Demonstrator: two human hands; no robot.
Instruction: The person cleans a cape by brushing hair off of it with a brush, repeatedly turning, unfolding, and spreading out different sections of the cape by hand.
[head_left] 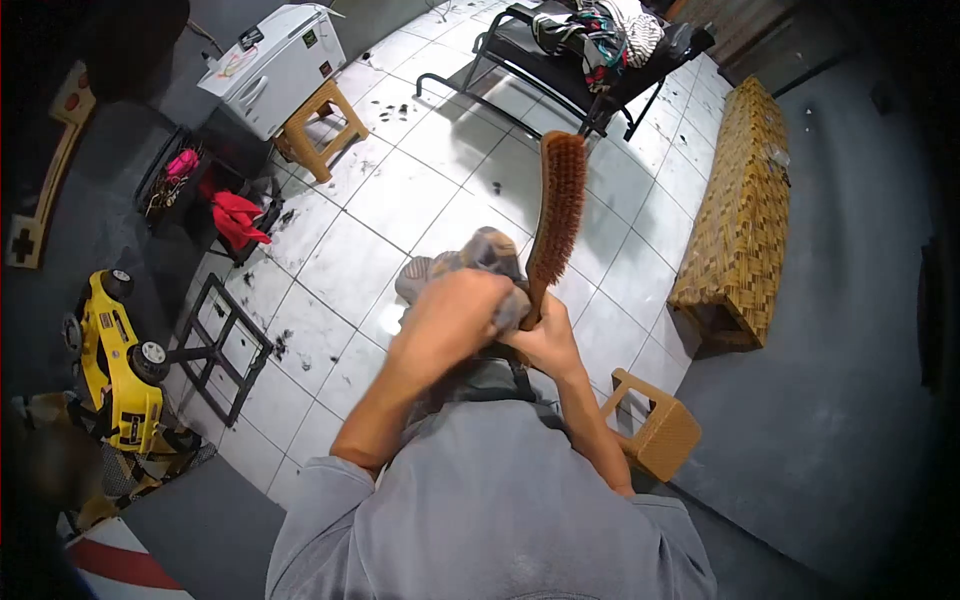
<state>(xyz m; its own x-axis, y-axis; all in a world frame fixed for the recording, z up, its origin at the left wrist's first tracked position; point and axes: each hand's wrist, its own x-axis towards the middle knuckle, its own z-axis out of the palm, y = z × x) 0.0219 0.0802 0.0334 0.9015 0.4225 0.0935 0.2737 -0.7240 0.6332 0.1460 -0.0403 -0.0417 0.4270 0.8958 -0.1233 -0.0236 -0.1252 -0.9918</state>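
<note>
A long brush (560, 205) with a curved wooden back and reddish-brown bristles stands nearly upright in front of my body, bristles facing right. My right hand (553, 345) is closed around the lower end of its handle. My left hand (450, 310) is closed on a crumpled grey and tan patterned cloth (492, 250), some of which bunches out beyond the knuckles. A fold of this cloth lies against the handle, just beside my right thumb. The left fingertips are hidden.
Dark tufts lie scattered over the white tiled floor (400, 200). A black padded bench (550, 55) bears clothes. At left are a white box on a tan stool (325, 125), a black frame (225, 350) and a yellow toy car (120, 370). A woven box (735, 210) and another stool (660, 435) stand right.
</note>
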